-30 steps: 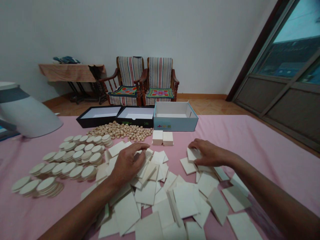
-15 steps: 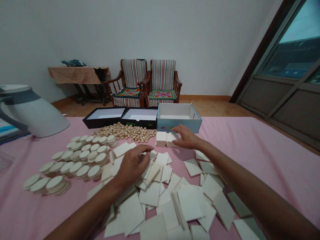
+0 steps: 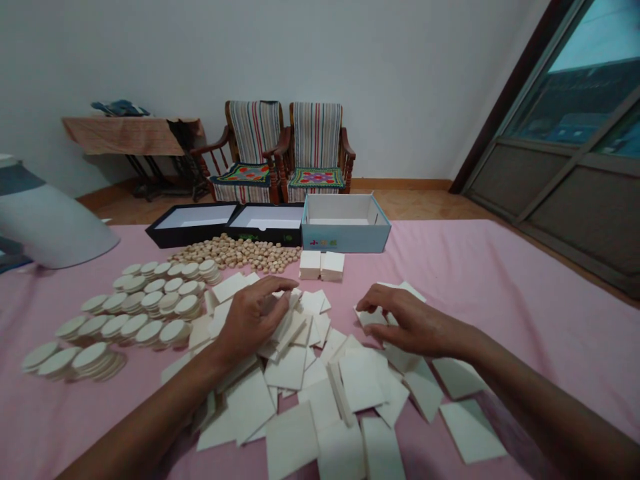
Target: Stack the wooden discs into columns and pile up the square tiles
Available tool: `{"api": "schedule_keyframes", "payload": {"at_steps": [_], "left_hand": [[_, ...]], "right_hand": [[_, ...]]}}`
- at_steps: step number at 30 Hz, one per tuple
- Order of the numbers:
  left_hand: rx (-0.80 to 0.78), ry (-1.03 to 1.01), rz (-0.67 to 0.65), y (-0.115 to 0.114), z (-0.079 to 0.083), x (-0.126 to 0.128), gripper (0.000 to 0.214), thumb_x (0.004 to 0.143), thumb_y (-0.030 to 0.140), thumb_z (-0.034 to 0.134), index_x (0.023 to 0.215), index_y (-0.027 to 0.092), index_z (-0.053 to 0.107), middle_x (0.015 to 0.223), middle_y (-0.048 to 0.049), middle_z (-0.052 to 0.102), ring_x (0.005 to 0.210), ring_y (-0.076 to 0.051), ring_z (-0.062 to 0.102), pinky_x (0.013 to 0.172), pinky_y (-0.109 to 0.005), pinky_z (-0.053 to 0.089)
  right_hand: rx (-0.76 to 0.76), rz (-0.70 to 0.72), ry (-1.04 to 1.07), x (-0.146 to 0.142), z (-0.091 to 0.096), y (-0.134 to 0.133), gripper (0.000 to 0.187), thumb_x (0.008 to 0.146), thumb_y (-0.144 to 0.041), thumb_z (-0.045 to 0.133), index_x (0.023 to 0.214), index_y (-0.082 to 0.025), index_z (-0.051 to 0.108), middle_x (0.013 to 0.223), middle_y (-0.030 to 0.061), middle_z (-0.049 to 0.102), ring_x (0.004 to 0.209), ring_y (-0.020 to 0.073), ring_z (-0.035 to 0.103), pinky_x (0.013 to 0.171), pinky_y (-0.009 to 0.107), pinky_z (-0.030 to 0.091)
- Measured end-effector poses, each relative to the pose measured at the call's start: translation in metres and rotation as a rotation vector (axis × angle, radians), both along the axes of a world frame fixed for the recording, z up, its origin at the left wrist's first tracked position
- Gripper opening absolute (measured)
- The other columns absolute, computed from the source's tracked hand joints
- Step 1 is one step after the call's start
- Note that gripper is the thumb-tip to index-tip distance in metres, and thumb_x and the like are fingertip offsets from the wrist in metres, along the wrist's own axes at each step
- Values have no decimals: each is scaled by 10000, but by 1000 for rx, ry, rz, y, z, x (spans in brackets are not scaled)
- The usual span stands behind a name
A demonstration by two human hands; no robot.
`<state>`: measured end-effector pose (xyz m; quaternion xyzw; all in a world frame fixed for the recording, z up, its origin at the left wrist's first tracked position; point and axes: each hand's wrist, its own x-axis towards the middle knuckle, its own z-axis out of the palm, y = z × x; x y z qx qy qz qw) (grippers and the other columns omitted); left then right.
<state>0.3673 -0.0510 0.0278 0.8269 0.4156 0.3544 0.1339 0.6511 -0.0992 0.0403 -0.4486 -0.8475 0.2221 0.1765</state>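
Note:
My left hand (image 3: 257, 313) rests over the left part of a loose heap of pale square wooden tiles (image 3: 287, 368). Its thumb and index finger are apart, with no tile visibly gripped; the other fingertips are hidden. Over on the right side of the heap, my right hand (image 3: 407, 319) hovers above or touches a square tile (image 3: 369, 316), thumb and fingers spread around it. Two neat stacks of square tiles, a left stack (image 3: 310, 265) and a right stack (image 3: 333, 266), stand side by side beyond the heap.
Rows of round wooden discs (image 3: 134, 327) lie in piles at the left. Small wooden beads or cubes (image 3: 235, 253) are heaped behind them. A light-blue box (image 3: 345, 237) and two black trays (image 3: 190, 233) line the far edge. A grey-white jug (image 3: 55, 220) stands far left.
My right hand has left the right-hand stack and come back toward me, down to the loose tiles on the right. My left hand stays over the heap. The view has shifted slightly.

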Motion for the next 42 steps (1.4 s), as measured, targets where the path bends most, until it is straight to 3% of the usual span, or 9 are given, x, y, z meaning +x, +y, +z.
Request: {"api": "schedule_keyframes", "payload": {"at_steps": [5,7,10,14,18,23,27,36,42], "left_hand": [[73,150,-376,-30,21,2,268,866,281,548,1111,184,593,1108,-94,656,1052,-200,588,912,-332,474],[59,289,-548,-46,27,3,470,804,430,630,1197,188,543,1202,-120,607,1125,-237,542,955,-367,449],[51,445,-673,-68,26,8,673,749,546,644,1282,174,469,1281,-139,550,1184,-273,490,1017,-423,388],[110,515,-594,-78,7,22,427,855,383,572,1219,172,500,1279,-120,548,1195,-260,475,1038,-441,339],[225,505,-497,-66,-5,40,152,918,229,472,1019,159,561,1085,-88,631,1039,-213,550,946,-400,387],[261,533,-367,-47,-10,51,137,919,195,459,990,160,572,952,-74,649,930,-212,573,874,-402,399],[253,410,-311,-45,-12,46,205,888,195,504,1081,150,558,1052,-95,638,974,-221,558,893,-404,399],[125,416,-605,-94,10,21,259,891,270,512,1130,181,561,1127,-101,620,1050,-207,548,954,-380,400],[172,533,-758,-127,4,28,480,856,464,545,1278,243,479,1314,-95,520,1251,-258,421,1058,-429,309]], "right_hand": [[54,49,32,3,4,-27,462,825,-371,592,1240,-200,485,1190,121,542,1097,234,495,933,388,407],[38,122,-2,2,1,-41,653,782,-438,635,1340,-197,396,1282,138,489,1187,265,431,988,418,361],[-2,206,-63,-4,-7,-55,818,728,-431,684,1408,-182,305,1322,148,456,1214,286,394,1010,441,323],[18,167,-92,-16,-19,-56,704,779,-363,633,1385,-163,334,1291,156,477,1196,282,401,990,447,317],[69,128,-116,-21,-26,-40,608,785,-283,598,1339,-148,387,1231,153,518,1136,272,448,956,448,339],[137,-39,-157,-16,-32,-20,598,767,-237,590,1323,-125,401,1238,174,516,1142,292,450,943,471,360],[181,-127,-124,-6,-33,-19,576,785,-278,599,1316,-162,408,1287,164,492,1170,302,436,955,500,354],[267,-163,46,-1,-31,-48,411,811,-222,556,1217,-209,494,1193,131,557,1126,268,496,949,484,399],[298,-186,105,-4,-30,-65,331,823,-218,539,1154,-214,529,1125,107,589,1101,251,512,948,471,412]]}}
